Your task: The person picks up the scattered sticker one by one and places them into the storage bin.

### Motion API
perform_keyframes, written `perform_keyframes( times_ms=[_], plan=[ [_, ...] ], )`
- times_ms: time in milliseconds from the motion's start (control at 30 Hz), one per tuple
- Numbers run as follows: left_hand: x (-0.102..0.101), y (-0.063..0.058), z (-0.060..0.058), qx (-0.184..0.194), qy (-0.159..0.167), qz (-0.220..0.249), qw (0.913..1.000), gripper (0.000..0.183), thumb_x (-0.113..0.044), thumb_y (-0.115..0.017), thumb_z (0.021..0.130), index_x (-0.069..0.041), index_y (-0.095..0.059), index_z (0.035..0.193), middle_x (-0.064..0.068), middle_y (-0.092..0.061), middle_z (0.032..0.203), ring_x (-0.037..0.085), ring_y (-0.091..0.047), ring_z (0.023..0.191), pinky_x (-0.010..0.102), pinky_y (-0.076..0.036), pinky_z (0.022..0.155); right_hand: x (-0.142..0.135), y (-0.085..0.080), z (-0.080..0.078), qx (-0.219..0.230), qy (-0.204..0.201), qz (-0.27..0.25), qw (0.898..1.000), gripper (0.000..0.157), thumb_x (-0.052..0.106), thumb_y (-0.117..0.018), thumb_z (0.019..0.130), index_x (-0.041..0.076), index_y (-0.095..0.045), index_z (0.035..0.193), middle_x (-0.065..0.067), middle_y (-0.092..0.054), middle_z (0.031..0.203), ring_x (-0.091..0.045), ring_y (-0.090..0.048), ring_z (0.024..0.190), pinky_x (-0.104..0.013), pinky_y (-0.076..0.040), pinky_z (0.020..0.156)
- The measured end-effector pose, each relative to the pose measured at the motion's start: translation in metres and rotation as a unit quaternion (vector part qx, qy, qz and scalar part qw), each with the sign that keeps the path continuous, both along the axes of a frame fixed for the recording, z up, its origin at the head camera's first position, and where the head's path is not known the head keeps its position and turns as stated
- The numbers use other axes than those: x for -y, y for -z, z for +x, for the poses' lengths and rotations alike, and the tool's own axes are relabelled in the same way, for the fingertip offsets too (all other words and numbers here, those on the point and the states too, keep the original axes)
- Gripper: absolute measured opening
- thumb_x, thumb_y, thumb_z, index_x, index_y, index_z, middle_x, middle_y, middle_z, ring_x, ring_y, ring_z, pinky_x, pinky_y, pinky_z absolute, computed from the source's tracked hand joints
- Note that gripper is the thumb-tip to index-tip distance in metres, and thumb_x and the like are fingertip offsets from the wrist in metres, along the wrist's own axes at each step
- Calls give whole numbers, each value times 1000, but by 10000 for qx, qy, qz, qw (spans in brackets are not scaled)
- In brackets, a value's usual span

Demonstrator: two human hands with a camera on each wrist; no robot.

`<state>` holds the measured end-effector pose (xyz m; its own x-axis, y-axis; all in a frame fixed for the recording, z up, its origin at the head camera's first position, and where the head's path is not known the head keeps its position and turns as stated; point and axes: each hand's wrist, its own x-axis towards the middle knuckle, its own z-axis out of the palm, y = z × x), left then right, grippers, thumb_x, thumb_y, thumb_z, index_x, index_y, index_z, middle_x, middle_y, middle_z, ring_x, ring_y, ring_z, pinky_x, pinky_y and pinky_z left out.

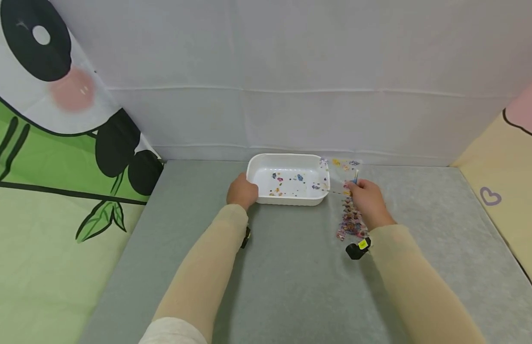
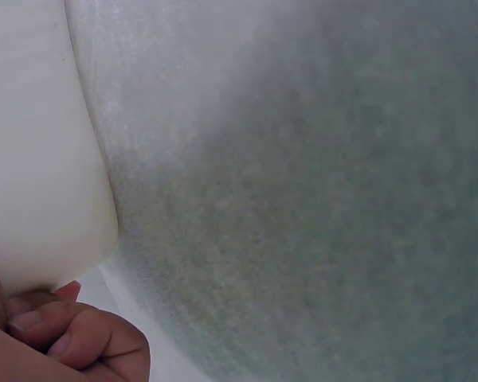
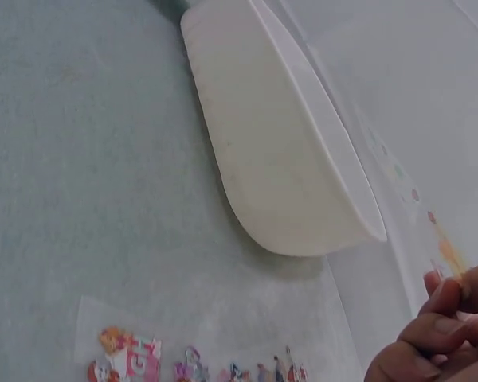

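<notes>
A white plastic tub (image 1: 287, 201) stands near the back of the grey table. My left hand (image 1: 242, 191) grips its left end; in the left wrist view the curled fingers (image 2: 103, 342) are at the tub's end. Clear film (image 1: 336, 162) with small colourful cartoon prints stretches across the tub's right rim to my right hand (image 1: 369, 203), which pinches it. A slim blue-and-white piece (image 1: 356, 177) shows at those fingertips. More printed film (image 1: 352, 222) lies below that hand, and the right wrist view shows a printed sheet (image 3: 135, 354) flat on the table.
The grey table (image 1: 291, 286) reaches back to a white cloth wall (image 1: 313, 119). Printed cloth hangs on both sides, with a green pattern (image 1: 55, 157) on the left and a yellow panel (image 1: 506, 210) on the right. Each wrist carries a small black camera (image 1: 355, 251).
</notes>
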<state>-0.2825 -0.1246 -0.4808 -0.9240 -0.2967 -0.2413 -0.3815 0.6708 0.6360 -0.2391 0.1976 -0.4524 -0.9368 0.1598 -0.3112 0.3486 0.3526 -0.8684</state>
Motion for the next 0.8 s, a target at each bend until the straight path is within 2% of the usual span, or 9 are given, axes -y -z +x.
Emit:
perform_keyframes(
  times_ms=[200, 500, 800],
  plan=[
    [-1, 3, 0, -44, -79, 106, 9999, 50, -13, -51, 100, -4, -48, 149, 16, -61, 136, 29, -59, 114, 47, -49, 99, 11, 1, -8, -34, -149, 155, 9998, 35, 37, -48, 110, 7, -49, 92, -8, -46, 84, -23, -42, 70, -37, -38, 62],
    [-2, 2, 0, -90, -5, 192, 9998, 50, -12, -51, 99, -2, -49, 148, 17, -62, 133, 30, -60, 110, 47, -49, 97, 15, 3, -20, -173, -459, 480, 9976, 34, 34, -47, 110, 7, -45, 91, -9, -43, 81, -23, -40, 66, -37, -37, 59],
    [2, 4, -4, -56, 7, 170, 9998, 51, -13, -51, 99, -2, -47, 149, 18, -60, 138, 31, -59, 115, 48, -47, 101, 33, 0, -34, -477, -904, 1211, 9874, 30, 26, -49, 109, 7, -47, 86, -9, -43, 78, -24, -42, 68, -37, -37, 61]
  ],
)
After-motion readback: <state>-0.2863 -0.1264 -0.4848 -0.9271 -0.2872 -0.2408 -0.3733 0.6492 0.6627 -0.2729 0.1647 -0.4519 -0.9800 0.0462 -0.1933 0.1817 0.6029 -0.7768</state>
